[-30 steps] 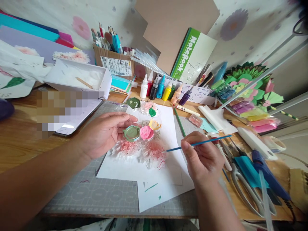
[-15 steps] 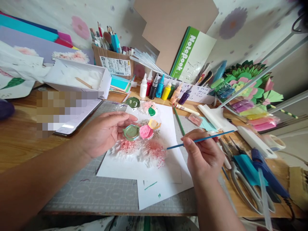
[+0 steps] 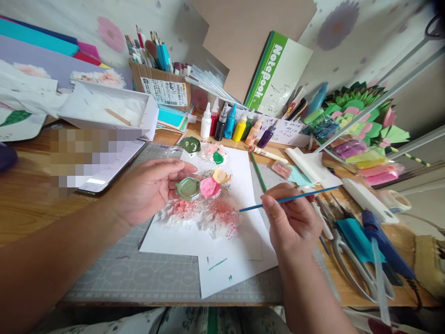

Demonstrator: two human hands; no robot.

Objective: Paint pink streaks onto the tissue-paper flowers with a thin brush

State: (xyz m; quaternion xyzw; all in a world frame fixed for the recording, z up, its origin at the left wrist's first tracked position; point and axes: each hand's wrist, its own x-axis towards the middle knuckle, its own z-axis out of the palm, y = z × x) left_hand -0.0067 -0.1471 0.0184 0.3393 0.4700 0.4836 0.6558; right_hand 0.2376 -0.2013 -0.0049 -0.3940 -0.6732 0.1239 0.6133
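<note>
The slim blue paintbrush (image 3: 295,198), clamped in the right hand's (image 3: 295,222) fingers, has edged slightly rightward beside the frilled pink-and-white paper flower (image 3: 221,215) on white sheets (image 3: 168,242); touching, I cannot tell. The left hand's (image 3: 149,192) fingers stay closed on the clear plastic palette (image 3: 199,184), keeping paint near.

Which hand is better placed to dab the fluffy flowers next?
Probably the right hand: it holds the blue brush, tip close to the flowers. The left hand is holding the paint palette.

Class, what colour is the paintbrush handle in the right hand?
Blue. The paintbrush handle in the right hand shows best in the head view.
</note>
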